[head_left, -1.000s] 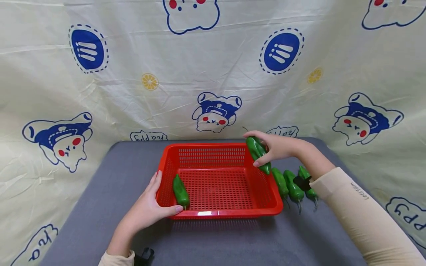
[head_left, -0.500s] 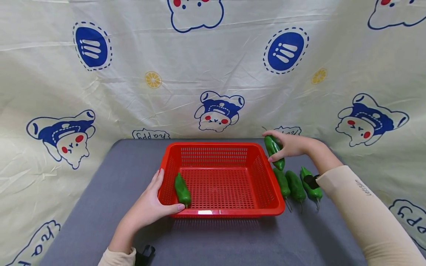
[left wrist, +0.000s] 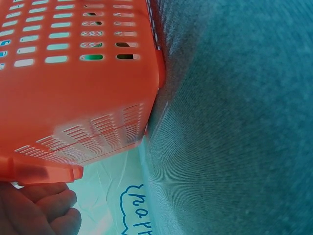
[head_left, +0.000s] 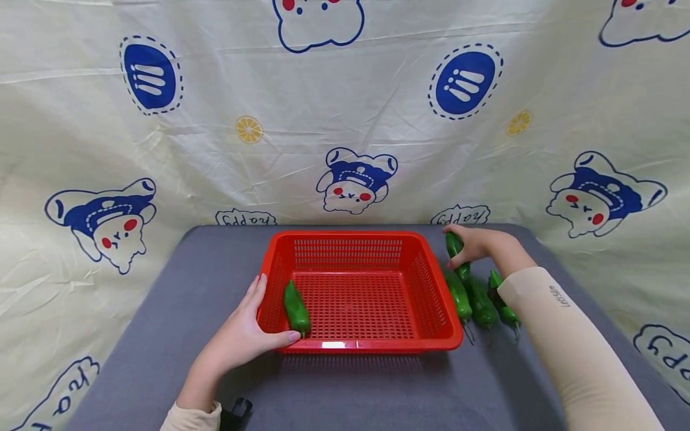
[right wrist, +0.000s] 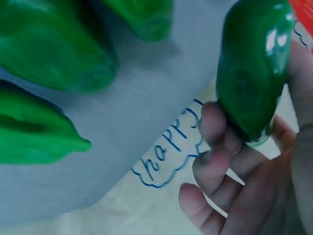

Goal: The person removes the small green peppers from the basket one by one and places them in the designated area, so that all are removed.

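A red plastic basket (head_left: 377, 345) stands mid-table, one green pepper (head_left: 296, 308) lying inside near its left wall. My left hand (head_left: 249, 329) grips the basket's front-left corner, thumb on the front rim; in the left wrist view its fingers (left wrist: 56, 203) curl at the rim. Beyond the basket's right side, my right hand (head_left: 475, 244) holds another green pepper (right wrist: 252, 68) between thumb and fingers. Below that hand, three more peppers lie on the table right of the basket: one beside its wall (head_left: 458, 297), a middle one (head_left: 481, 304) and an outer one (head_left: 508, 311).
The table has a grey cloth cover (head_left: 345, 395). Close behind its far edge hangs a pale printed curtain (head_left: 291, 173). A black strap piece (head_left: 235, 413) shows at the left wrist.
My right hand has carried the pepper rightward from over the basket's right rim, then lower toward the peppers on the table. The left hand keeps its grip on the basket corner.
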`<act>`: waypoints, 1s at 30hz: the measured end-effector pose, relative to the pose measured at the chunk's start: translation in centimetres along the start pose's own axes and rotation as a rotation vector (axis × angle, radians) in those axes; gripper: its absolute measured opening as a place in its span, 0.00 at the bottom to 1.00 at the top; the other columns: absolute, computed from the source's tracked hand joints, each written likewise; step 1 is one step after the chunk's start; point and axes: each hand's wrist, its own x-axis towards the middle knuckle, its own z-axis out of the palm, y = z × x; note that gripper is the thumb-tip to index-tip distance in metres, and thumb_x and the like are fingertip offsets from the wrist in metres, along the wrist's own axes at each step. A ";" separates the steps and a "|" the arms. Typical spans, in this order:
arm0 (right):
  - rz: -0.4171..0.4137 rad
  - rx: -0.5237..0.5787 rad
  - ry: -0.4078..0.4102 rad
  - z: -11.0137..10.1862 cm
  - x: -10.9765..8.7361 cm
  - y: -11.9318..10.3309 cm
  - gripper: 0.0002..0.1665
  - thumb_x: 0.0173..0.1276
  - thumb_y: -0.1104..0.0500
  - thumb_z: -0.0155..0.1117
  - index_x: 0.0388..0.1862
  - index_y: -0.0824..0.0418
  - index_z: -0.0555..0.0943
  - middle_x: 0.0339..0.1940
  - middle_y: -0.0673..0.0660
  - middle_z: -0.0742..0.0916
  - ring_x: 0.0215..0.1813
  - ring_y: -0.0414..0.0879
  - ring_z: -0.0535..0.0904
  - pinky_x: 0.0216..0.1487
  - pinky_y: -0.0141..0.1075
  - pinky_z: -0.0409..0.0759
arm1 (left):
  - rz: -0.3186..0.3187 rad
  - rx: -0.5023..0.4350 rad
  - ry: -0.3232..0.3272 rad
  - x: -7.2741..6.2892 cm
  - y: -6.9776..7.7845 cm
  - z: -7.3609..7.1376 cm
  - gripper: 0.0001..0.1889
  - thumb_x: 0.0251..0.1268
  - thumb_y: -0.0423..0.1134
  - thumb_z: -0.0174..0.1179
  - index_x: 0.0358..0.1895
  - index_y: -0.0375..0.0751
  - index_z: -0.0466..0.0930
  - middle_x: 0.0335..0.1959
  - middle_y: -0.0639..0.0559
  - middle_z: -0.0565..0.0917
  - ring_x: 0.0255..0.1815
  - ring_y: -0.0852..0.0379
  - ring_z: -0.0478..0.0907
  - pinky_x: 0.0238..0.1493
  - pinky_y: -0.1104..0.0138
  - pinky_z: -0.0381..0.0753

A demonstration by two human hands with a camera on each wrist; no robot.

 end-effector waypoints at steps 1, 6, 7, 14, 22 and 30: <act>0.019 -0.005 -0.002 0.2 0.3 0.2 0.62 0.58 0.42 0.75 0.79 0.61 0.48 0.75 0.77 0.58 0.71 0.73 0.62 0.65 0.69 0.66 | 0.001 0.001 0.001 0.0 0.0 0.0 0.66 0.45 0.64 0.73 0.82 0.52 0.36 0.83 0.49 0.40 0.81 0.39 0.48 0.66 0.41 0.72; 0.109 -0.022 0.007 1.4 1.3 1.2 0.63 0.59 0.40 0.72 0.80 0.60 0.45 0.75 0.78 0.58 0.72 0.75 0.60 0.66 0.71 0.63 | 0.001 -0.008 0.001 -0.1 0.0 0.0 0.66 0.44 0.64 0.73 0.82 0.52 0.37 0.83 0.49 0.40 0.81 0.40 0.48 0.66 0.42 0.72; 0.120 -0.021 0.012 1.6 1.5 1.4 0.63 0.60 0.40 0.72 0.80 0.60 0.45 0.75 0.78 0.58 0.72 0.76 0.60 0.65 0.72 0.63 | 0.001 -0.011 0.000 -0.1 0.0 0.0 0.66 0.44 0.64 0.73 0.82 0.52 0.37 0.83 0.49 0.40 0.81 0.40 0.48 0.65 0.42 0.73; 0.142 -0.001 0.031 2.3 2.0 2.3 0.60 0.64 0.45 0.69 0.81 0.60 0.42 0.75 0.79 0.58 0.72 0.77 0.58 0.66 0.72 0.62 | -0.007 -0.010 -0.003 -0.1 0.0 -0.1 0.67 0.43 0.66 0.73 0.82 0.53 0.36 0.83 0.50 0.40 0.81 0.40 0.48 0.66 0.42 0.72; 0.168 0.047 0.001 3.0 1.6 2.5 0.59 0.65 0.50 0.69 0.81 0.61 0.41 0.75 0.81 0.54 0.73 0.79 0.53 0.68 0.71 0.59 | -0.003 -0.002 -0.001 0.0 0.1 -0.2 0.66 0.44 0.65 0.73 0.82 0.51 0.36 0.83 0.49 0.39 0.81 0.39 0.47 0.68 0.40 0.69; 0.190 0.072 -0.064 4.0 2.2 2.9 0.58 0.66 0.48 0.68 0.82 0.60 0.42 0.78 0.77 0.50 0.75 0.78 0.48 0.70 0.72 0.54 | -0.003 -0.014 -0.003 0.1 0.0 -0.2 0.67 0.42 0.66 0.73 0.82 0.53 0.36 0.83 0.49 0.40 0.80 0.39 0.48 0.65 0.42 0.73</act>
